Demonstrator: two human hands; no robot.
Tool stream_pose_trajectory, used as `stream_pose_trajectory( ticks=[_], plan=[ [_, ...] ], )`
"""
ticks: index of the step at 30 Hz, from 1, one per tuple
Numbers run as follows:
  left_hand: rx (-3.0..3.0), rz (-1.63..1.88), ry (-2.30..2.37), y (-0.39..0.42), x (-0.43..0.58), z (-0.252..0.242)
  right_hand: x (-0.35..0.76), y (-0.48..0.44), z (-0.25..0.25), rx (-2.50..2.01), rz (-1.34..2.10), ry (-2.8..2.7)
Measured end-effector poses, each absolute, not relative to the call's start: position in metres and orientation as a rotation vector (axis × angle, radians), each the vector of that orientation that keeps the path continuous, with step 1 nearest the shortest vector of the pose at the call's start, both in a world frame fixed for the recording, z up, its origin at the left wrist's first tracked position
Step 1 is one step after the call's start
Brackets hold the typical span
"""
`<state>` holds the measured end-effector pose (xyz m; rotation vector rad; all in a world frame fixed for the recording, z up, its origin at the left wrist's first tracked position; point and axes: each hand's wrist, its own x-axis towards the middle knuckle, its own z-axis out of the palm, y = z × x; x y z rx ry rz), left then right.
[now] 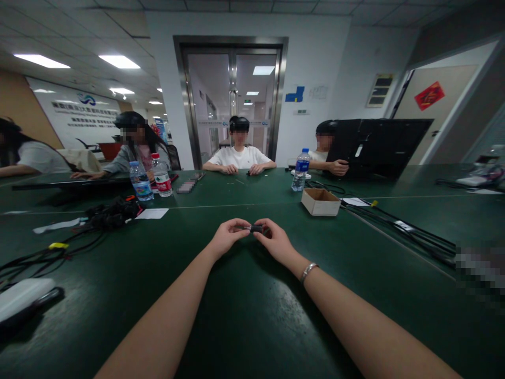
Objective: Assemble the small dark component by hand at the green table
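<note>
My left hand (229, 238) and my right hand (276, 242) meet over the middle of the green table (244, 295). Between their fingertips lies a small black cylindrical piece with a thin silvery end (256, 229); its exact kind is too small to make out. The right thumb and fingers pinch the black part. At the silvery end, the left thumb and fingers are closed, and they hide part of it. A silver bracelet circles my right wrist.
A small open cardboard box (320, 204) stands to the right, near a water bottle (301, 171). Black cables (410, 229) run along the right side; a tangled black bundle (114, 211) lies left by two bottles. A white device (26, 297) sits front left. Several people sit around the table.
</note>
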<state>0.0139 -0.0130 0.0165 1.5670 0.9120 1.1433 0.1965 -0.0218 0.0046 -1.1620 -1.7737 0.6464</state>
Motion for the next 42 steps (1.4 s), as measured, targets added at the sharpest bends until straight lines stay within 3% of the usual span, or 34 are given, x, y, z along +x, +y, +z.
stream_pose_trajectory(
  ticks=[11,22,42],
  plan=[
    [1.539,1.085,1.124,0.002,0.016,-0.001,0.194,-0.026,0.01,-1.178,0.638,-1.767],
    [1.581,1.084,0.952,-0.012,0.016,0.012,0.195,-0.023,0.006,-1.17,0.664,-1.752],
    [1.587,1.054,1.1,0.003,0.014,-0.003,0.195,-0.024,0.007,-1.163,0.686,-1.74]
  ],
)
